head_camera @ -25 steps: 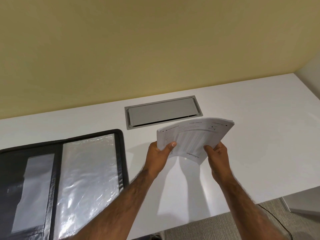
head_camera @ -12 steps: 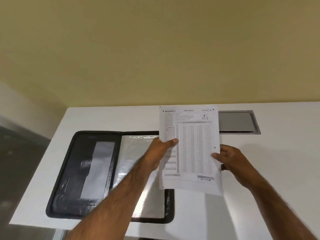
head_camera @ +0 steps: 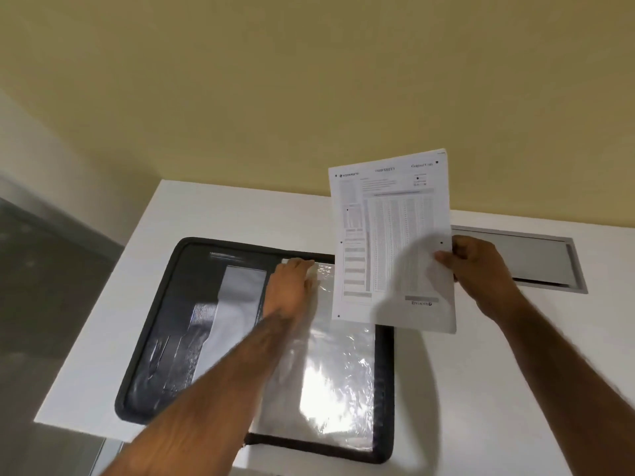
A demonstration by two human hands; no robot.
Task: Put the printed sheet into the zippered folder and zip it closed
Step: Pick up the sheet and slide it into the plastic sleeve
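- While the zippered folder [head_camera: 165,338] is lying open on the surface [head_camera: 481,389], lower centre, the right grip [head_camera: 481,269] is pinching the printed sheet [head_camera: 391,235] by its right edge, keeping it upright above the folder.
- Meanwhile the left grip [head_camera: 292,286] is touching the clear sleeve [head_camera: 336,389] at its top, likely to open it; blur is hiding any pinch.

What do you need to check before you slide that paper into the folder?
1. Zippered folder open and lying flat on the desk: ok.
2. Grip on the printed sheet: the right hand pinches its right edge: ok.
3. Sheet unfolded and not crumpled: ok.
4. Clear sleeve mouth pulled open: the left hand is at its top edge, but it is blurred: cannot tell.
5. Sheet lined up with the sleeve mouth: it is held up in the air over the folder's right side: not ok.
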